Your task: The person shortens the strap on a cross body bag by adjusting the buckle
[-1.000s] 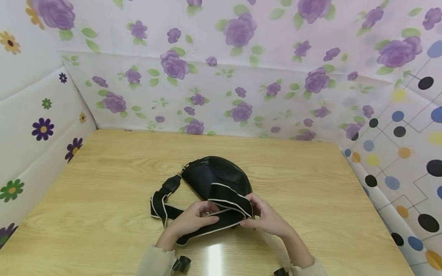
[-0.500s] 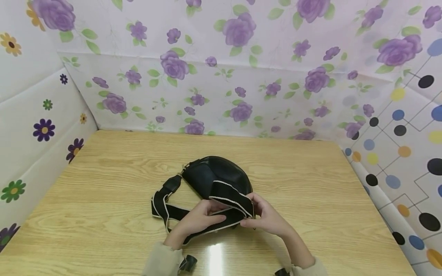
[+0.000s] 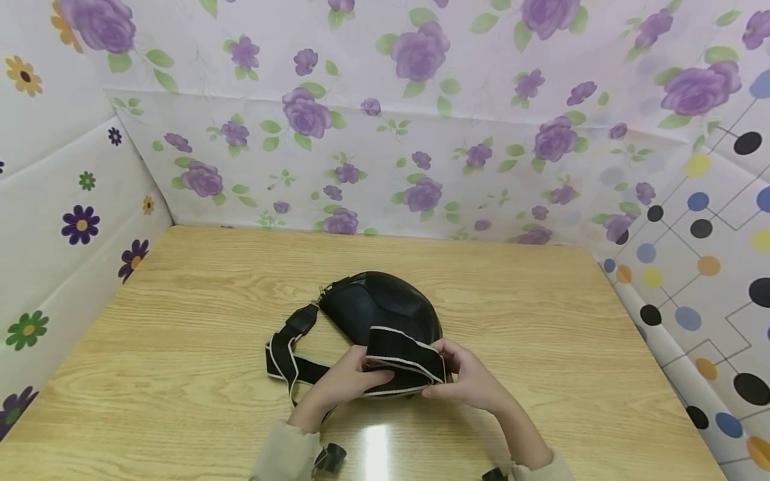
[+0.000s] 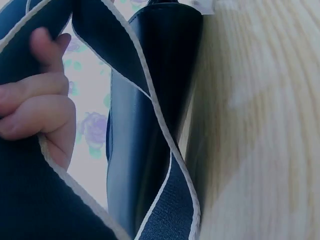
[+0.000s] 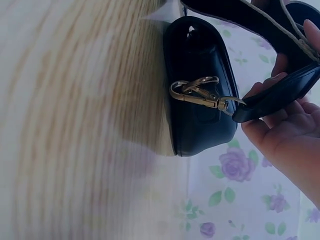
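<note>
A black half-moon bag [image 3: 385,304] lies on the table, its wide black strap [image 3: 400,347] with white edging looped in front of it. My left hand [image 3: 345,382] grips the strap between thumb and fingers; the left wrist view shows curled fingers [image 4: 40,107] against the webbing. On the right, my right hand [image 3: 466,379] holds the strap near its black leather end tab [image 5: 280,95]. A gold swivel clasp [image 5: 200,97] joins that tab to the bag's side. Part of the strap is hidden behind the hands.
The wooden table [image 3: 210,321] extends around the bag. A floral sheet [image 3: 361,153] rises behind it, with patterned sheets at both sides. The strap's left part [image 3: 285,347] lies slack on the tabletop, attached to the bag's other end.
My left hand has shifted right along the strap, toward my right hand. The upper strap loop now sits slightly lower. My right hand and the bag have hardly moved.
</note>
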Demonstrator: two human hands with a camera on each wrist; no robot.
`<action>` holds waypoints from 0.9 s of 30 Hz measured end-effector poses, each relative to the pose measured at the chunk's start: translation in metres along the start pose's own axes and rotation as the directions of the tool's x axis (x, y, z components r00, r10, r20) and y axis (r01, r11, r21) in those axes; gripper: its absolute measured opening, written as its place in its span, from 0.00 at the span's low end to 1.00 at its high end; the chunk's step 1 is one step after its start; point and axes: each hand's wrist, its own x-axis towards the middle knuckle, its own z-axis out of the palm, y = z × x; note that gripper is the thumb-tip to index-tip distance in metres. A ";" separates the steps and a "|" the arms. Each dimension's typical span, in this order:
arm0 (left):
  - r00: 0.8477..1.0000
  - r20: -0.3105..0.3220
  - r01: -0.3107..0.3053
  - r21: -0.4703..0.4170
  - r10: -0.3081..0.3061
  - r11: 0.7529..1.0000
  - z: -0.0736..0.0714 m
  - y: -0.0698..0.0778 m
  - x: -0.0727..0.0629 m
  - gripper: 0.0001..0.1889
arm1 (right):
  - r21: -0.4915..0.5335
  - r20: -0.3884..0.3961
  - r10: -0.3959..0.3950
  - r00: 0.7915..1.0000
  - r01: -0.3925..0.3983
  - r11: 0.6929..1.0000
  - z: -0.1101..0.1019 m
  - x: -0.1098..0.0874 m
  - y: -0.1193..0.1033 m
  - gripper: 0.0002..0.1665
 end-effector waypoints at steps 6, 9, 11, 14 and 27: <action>1.000 -0.016 0.002 -0.036 -0.003 0.999 -0.002 0.001 -0.002 0.15 | -0.019 0.003 0.003 1.000 -0.003 1.000 0.000 0.000 -0.018 0.20; 1.000 -0.013 -0.007 -0.030 0.007 1.000 -0.003 0.001 -0.002 0.14 | -0.027 0.004 0.005 1.000 -0.005 1.000 -0.001 0.000 -0.017 0.20; 1.000 -0.009 -0.021 -0.024 0.021 0.999 -0.004 0.000 -0.002 0.13 | -0.025 0.005 0.013 1.000 -0.013 1.000 -0.002 -0.001 -0.010 0.21; 1.000 -0.006 -0.024 -0.013 0.024 1.000 -0.006 0.000 -0.004 0.12 | -0.027 0.005 0.014 1.000 -0.014 1.000 -0.004 -0.001 0.000 0.22; 1.000 0.003 -0.014 0.006 0.014 1.000 -0.014 -0.001 -0.009 0.11 | -0.046 -0.008 0.027 1.000 -0.027 0.999 -0.006 -0.001 0.002 0.22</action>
